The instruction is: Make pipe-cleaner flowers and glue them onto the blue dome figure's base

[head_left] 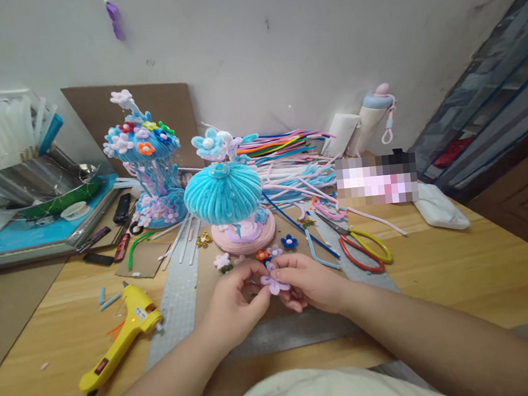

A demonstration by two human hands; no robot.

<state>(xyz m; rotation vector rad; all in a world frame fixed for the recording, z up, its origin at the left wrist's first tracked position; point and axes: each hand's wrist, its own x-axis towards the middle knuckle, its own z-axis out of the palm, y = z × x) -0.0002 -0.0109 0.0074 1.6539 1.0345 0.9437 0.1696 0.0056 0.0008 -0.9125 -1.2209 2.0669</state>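
Observation:
Between my two hands is a small lilac pipe-cleaner flower (pixel 276 284), its petals facing up. My left hand (pixel 236 300) pinches it from the left with thumb and fingers. From the right, my right hand (pixel 307 281) grips it, thumb on top near its middle. Just beyond my fingers lie several finished pipe-cleaner flowers, among them an orange one (pixel 262 255), a dark blue one (pixel 289 241) and a white-pink one (pixel 221 262). Behind them stands a blue, ribbed, jellyfish-like pipe-cleaner piece (pixel 223 192) on a round pink base (pixel 244 240).
A yellow glue gun (pixel 131 329) lies left of my left arm. Scissors (pixel 362 247) with red and yellow handles rest at the right. A second decorated pipe-cleaner piece (pixel 145 153), bundled pipe cleaners (pixel 290 174) and a metal bowl (pixel 24 184) stand further back.

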